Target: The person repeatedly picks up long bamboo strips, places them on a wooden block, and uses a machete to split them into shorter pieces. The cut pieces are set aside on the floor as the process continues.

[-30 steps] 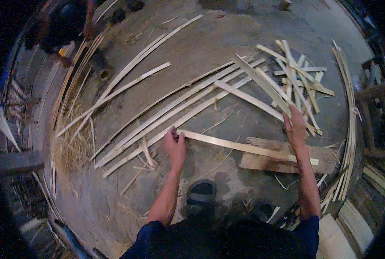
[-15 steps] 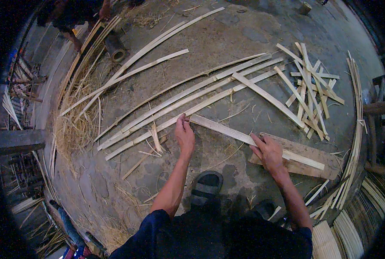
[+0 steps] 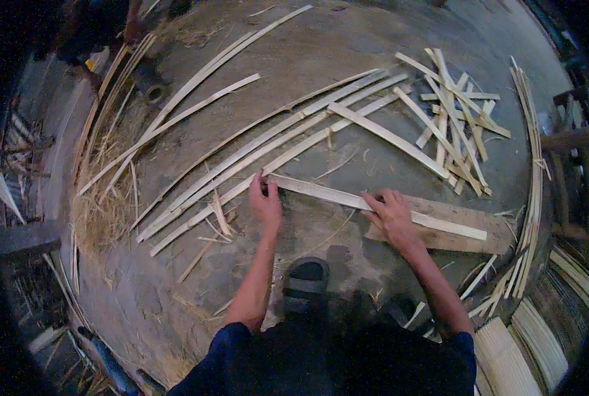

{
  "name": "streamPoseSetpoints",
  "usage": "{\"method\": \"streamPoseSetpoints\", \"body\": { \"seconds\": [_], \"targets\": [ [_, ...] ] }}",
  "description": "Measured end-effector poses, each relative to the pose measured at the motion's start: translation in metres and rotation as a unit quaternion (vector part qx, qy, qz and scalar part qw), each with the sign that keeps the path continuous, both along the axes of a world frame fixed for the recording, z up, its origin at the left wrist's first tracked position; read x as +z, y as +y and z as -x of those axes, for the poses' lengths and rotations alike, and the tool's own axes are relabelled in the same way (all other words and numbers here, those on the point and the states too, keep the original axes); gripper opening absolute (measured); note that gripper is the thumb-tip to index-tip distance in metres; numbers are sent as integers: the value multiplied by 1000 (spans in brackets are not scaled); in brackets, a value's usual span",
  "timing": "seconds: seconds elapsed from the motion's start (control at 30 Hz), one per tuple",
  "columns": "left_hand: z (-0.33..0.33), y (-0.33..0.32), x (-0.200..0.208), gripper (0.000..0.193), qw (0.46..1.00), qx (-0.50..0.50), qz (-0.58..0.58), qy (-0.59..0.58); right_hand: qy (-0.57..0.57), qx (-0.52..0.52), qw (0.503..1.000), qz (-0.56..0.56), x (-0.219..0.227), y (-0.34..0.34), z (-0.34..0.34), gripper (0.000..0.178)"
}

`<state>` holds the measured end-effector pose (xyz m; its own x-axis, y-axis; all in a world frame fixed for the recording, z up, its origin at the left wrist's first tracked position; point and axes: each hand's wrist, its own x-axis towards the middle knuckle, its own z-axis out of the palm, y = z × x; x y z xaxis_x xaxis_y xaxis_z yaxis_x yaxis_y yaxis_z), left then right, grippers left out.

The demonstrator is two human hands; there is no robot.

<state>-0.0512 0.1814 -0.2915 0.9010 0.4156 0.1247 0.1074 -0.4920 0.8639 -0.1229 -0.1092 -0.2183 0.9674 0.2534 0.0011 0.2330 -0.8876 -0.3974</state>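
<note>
A pale split bamboo strip [image 3: 317, 191] runs between my two hands, sloping down to the right. My left hand [image 3: 266, 203] is closed in a pinch at its left end. Farther along, my right hand [image 3: 393, 216] grips the strip with thumb and fingers. The strip's right end lies over a flat wooden board [image 3: 463, 212] on the floor. Just beyond my left hand, several long bamboo strips [image 3: 242, 168] lie side by side on the ground. A small splintered piece [image 3: 221, 214] rests near my left wrist.
A crisscross pile of short strips [image 3: 449, 119] lies at the far right. A tied bundle of long strips [image 3: 528, 132] stretches along the right side. Fibre shavings [image 3: 100, 208] heap up at left. Another person's arm [image 3: 91, 76] shows at the upper left. My sandal [image 3: 306, 284] is below.
The whole view has shifted, so things on the floor sit farther left and higher. Both hands keep hold of the same strip; my right hand appears slightly farther from its right end.
</note>
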Motion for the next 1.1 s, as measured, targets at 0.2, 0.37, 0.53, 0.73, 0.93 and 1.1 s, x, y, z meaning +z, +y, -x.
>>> {"method": "streamPoseSetpoints", "body": {
  "seconds": [0.2, 0.37, 0.53, 0.73, 0.93, 1.1],
  "targets": [
    [-2, -1, -4, 37, 997, -45, -50, 34, -62, 3, 998, -5, -13, 6, -1, 37],
    [-4, -5, -6, 39, 998, -53, -31, 26, -140, -64, 988, -25, 18, -9, 4, 29],
    [2, -9, 8, 38, 997, -64, -45, -6, 90, -176, 980, 20, 50, -91, 19, 34],
    [0, -2, 4, 42, 995, -60, -82, -4, 252, -158, 951, -86, 43, -123, 25, 46],
    [6, -75, 75, 59, 978, -149, -132, -69, 234, -195, 953, -10, 53, -113, 31, 43],
    [22, -193, 116, 71, 767, -617, -115, -136, 146, -203, 967, 48, 77, -97, 29, 38]
  ]
}}
